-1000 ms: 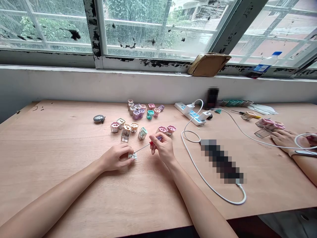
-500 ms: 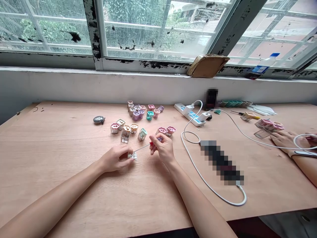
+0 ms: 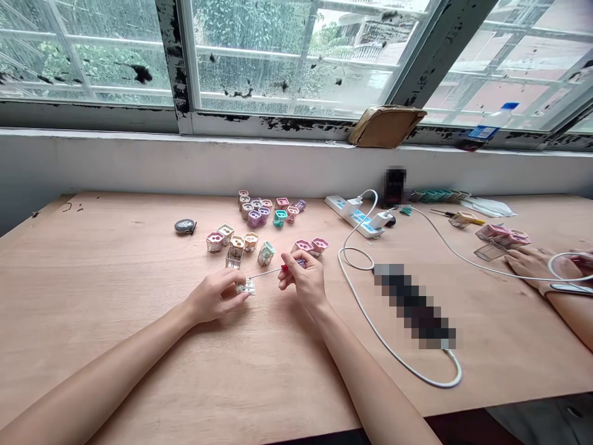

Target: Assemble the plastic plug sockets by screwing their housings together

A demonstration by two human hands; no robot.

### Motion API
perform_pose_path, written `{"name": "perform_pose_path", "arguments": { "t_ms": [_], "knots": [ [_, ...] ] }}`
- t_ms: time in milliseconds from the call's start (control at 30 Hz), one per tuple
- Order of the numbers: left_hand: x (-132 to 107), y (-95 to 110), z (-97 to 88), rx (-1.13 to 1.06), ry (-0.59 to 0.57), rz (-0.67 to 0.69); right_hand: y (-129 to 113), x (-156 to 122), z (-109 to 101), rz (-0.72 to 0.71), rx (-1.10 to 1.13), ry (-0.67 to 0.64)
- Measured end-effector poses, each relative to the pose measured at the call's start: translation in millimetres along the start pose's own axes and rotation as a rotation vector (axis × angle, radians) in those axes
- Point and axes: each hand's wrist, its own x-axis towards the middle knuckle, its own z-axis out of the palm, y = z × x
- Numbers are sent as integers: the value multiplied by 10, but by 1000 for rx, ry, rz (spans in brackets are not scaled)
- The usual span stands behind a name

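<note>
Worktable (image 3: 152, 278), pale wood, its back edge against a white wall (image 3: 208, 164) below a paint-flaked window frame, its front edge slanting across the lower right. Left hand (image 3: 215, 298): thumb and fingers closed around one end of a small clear piece (image 3: 249, 287), which sits low over the wood, in front of the capped cases. Right hand (image 3: 303, 276): fingers pinched on the red handle of a thin-shafted tool (image 3: 266, 273), the shaft pointing left to the upper edge of the piece — whether the tip touches cannot be told. Green-topped case (image 3: 265, 253), upright, just beyond the tool. Front group of capped cases (image 3: 214, 241), behind the left hand; pair of pink-topped cases (image 3: 319, 246), just behind the right hand; mixed-colour cluster (image 3: 254, 217), farther back near the wall. Round dark item (image 3: 185, 226), left of the groups. Open wood spans broadly from the left forearm to the table's left edge, and runs between the forearms to the front edge. White cable (image 3: 356, 312), looped — it bounds the room right of the right forearm. Co-worker's hand (image 3: 528, 262), far right, beside other pink-topped cases (image 3: 503, 233), well apart from both hands.
</note>
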Motion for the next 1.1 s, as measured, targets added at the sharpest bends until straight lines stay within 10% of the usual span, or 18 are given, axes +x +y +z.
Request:
{"name": "perform_pose_path", "arguments": {
  "t_ms": [1100],
  "knots": [
    [-7,-55,52,50,146,72,67,-17,54,29,27,-9]
  ]
}}
